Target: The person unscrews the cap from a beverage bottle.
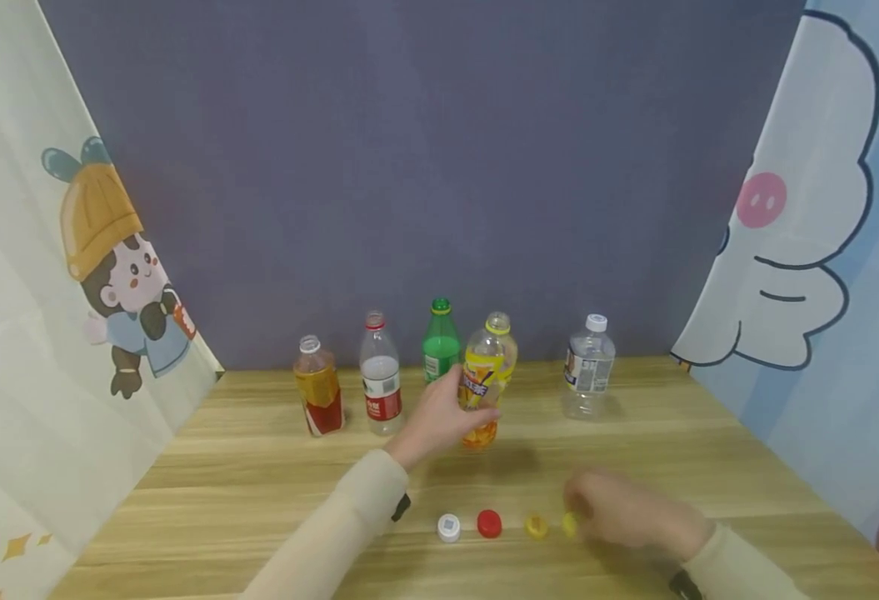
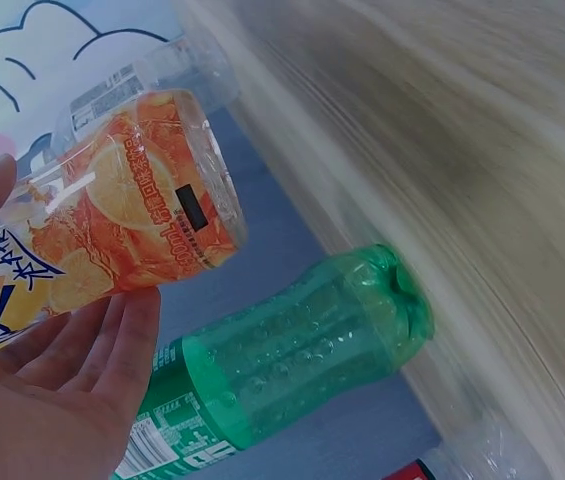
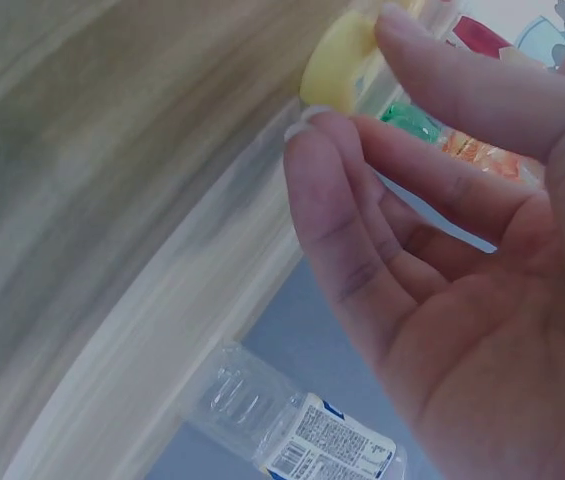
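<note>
My left hand (image 1: 442,419) grips an uncapped bottle with an orange and yellow label (image 1: 481,375), thumb on one side and fingers on the other. In the left wrist view the base of this bottle (image 2: 212,185) is raised off the table. Lower down at the right, my right hand (image 1: 622,510), blurred in the head view, pinches a yellow-green bottle cap (image 3: 339,65) between thumb and fingertips, at the table surface. Left of it lie an orange-yellow cap (image 1: 536,526), a red cap (image 1: 489,523) and a white cap (image 1: 449,527).
Behind the left hand stands an open green bottle (image 1: 441,342). To its left are a clear bottle with a red label (image 1: 381,379) and an amber-labelled bottle (image 1: 319,387), both uncapped. A clear bottle with a white cap (image 1: 589,367) stands right, near the dark backdrop (image 1: 439,167).
</note>
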`<state>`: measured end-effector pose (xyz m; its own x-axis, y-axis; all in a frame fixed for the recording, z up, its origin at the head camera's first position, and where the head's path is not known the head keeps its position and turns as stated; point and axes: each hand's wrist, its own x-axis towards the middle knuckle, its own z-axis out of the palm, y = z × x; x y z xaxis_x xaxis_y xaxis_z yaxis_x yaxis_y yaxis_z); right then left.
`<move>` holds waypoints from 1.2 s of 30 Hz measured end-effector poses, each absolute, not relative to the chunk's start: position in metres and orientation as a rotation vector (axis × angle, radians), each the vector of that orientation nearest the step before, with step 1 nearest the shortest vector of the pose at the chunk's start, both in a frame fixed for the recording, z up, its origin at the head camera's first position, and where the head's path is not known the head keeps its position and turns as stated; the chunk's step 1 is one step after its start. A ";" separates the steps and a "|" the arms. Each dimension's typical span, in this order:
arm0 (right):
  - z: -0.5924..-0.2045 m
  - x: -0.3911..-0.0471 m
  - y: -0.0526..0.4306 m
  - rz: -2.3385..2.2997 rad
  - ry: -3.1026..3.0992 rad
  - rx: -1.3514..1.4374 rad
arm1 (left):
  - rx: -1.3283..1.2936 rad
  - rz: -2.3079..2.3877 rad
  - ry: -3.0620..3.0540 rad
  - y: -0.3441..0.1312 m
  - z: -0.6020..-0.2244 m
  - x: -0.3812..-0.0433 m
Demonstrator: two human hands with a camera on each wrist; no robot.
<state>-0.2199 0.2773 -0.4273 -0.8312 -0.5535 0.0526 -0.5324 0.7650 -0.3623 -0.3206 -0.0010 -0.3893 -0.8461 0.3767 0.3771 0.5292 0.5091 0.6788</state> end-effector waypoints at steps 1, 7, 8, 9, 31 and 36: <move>-0.427 -0.221 0.279 -0.579 2.898 -0.898 | -0.781 -1.263 -2.562 0.001 -0.389 -0.322; -0.425 -0.230 0.285 -0.616 2.943 -0.929 | -0.761 -1.265 -2.547 0.012 -0.385 -0.329; -0.424 -0.231 0.285 -0.617 2.958 -0.926 | -0.754 -1.254 -2.552 0.014 -0.384 -0.330; -0.422 -0.233 0.284 -0.619 2.971 -0.922 | -0.746 -1.245 -2.559 0.016 -0.384 -0.332; -0.381 -0.266 0.285 -0.615 3.361 -0.612 | -0.633 -1.212 -2.617 0.049 -0.401 -0.356; -0.376 -0.272 0.289 -0.670 3.445 -0.588 | -0.619 -1.165 -2.659 0.053 -0.407 -0.359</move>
